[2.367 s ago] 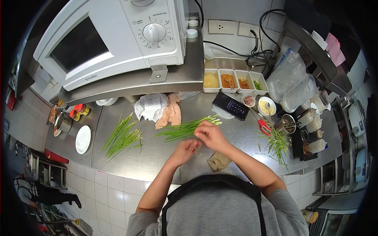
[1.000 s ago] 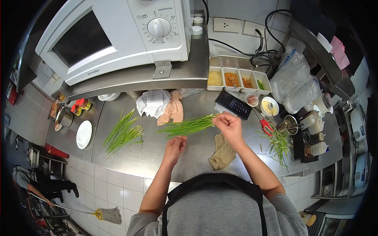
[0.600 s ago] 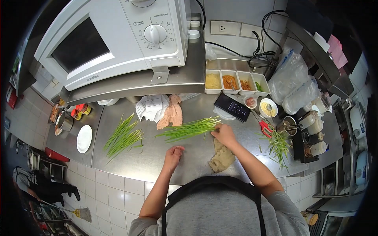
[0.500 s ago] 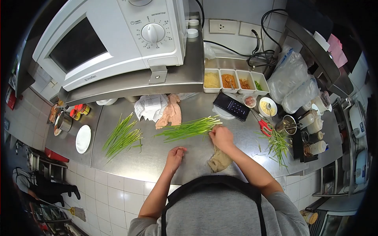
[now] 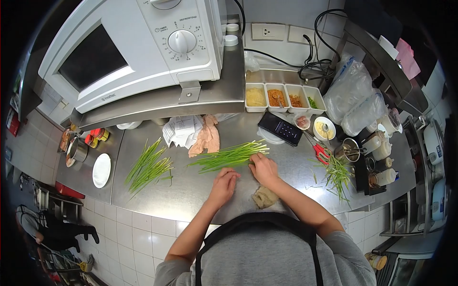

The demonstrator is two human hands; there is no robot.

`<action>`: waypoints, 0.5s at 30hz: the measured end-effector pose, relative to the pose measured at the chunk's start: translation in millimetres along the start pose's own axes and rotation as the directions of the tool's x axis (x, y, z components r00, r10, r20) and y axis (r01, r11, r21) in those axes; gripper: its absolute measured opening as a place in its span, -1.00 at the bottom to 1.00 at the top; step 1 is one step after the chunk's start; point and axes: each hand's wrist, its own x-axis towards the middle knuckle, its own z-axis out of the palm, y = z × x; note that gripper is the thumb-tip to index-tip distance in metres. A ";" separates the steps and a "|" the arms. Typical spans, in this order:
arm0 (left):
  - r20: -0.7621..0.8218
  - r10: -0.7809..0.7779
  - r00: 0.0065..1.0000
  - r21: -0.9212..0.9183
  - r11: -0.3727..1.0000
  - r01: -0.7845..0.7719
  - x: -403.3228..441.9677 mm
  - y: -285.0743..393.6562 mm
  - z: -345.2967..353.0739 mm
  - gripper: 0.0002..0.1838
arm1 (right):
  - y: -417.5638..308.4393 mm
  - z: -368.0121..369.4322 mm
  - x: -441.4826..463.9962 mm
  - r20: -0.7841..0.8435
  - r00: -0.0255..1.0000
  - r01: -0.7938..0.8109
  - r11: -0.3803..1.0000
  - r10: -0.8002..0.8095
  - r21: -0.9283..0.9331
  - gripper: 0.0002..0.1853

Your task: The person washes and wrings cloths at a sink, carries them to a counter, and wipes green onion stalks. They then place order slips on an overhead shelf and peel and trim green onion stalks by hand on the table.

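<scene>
A bunch of thin spring onions [image 5: 229, 156] lies across the steel counter, white ends to the right. At the lower edge of those white ends is my right hand [image 5: 264, 170], its fingers bent and pinched together; what is between the fingertips is hidden. My left hand [image 5: 224, 187] is just below the middle of the bunch, fingers curled and close together, and I cannot make out anything in them. A crumpled tan cloth [image 5: 265, 197] rests below my right hand. Farther left lies a second bunch of spring onions [image 5: 149, 168].
Green trimmings [image 5: 337, 177] lie on the right beside red-handled scissors [image 5: 322, 153]. Behind are a phone [image 5: 280, 128], food tubs [image 5: 276, 97] and a small bowl [image 5: 324, 128]. A microwave [image 5: 143, 47] stands on a shelf above. A person [image 5: 57, 224] with a broom is at lower left.
My left hand has moved up and right toward the bunch. My right hand has shifted slightly left and down, uncovering the white ends. The person with the broom has moved a little.
</scene>
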 end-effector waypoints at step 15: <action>-0.025 0.078 0.997 0.175 0.982 -0.072 70.0 -47.8 7.6 -0.84 | 9.8 24.0 -7.5 0.029 0.999 -0.027 0.992 0.031 -0.123 -0.91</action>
